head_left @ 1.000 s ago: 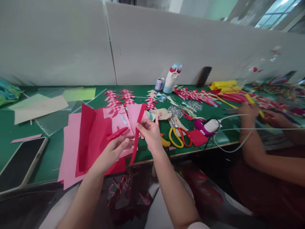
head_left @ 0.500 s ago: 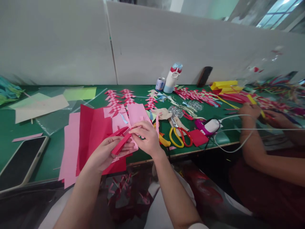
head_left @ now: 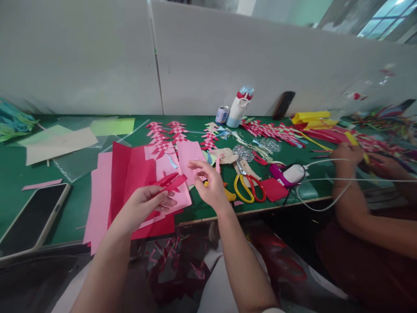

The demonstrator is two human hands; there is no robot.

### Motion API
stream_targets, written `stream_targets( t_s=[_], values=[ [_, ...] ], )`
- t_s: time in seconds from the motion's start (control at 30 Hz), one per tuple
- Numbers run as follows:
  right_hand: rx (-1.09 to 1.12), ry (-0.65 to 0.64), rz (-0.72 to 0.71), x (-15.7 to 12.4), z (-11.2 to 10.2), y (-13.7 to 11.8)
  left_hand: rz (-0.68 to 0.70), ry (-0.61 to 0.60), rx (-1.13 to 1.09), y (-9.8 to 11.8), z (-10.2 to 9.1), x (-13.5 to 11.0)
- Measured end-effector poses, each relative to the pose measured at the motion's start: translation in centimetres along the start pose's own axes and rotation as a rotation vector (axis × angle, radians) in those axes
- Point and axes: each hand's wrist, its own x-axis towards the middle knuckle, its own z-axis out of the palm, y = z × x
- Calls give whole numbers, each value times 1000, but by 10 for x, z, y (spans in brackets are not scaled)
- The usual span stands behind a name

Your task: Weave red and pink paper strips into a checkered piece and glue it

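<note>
My left hand (head_left: 140,208) pinches a folded red paper strip (head_left: 178,182) between thumb and fingers. The strip's free end points up and right. Just right of it, my right hand (head_left: 210,186) is raised with its fingers apart and nothing in them. Beneath both hands lie a large red paper sheet (head_left: 125,171) with a fold and pink paper sheets (head_left: 100,198). More red strips lie just behind my left fingers, partly hidden. Yellow-and-red-handled scissors (head_left: 245,188) rest on the green table right of my right hand.
Woven pink-and-red paper strips (head_left: 158,137) lie at the back. A phone (head_left: 32,219) lies at front left. Behind stand a can (head_left: 222,114) and a bottle (head_left: 239,108). A white cable (head_left: 325,161) runs toward a co-worker's hands (head_left: 348,153), which hold something yellow.
My right hand has let go of the red strip and drawn away to the right, its fingers opening. The strip in my left hand has turned, its free end now toward the right.
</note>
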Motion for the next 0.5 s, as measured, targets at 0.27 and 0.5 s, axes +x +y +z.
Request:
stream_targets(
  t_s=[0.27,0.5],
  values=[
    [384,-405,396,-4,14,0,125,-120,233,2,5,-3],
    [478,-463,448,-2,7,-4,210,-195,274,5,6,-5]
  ],
)
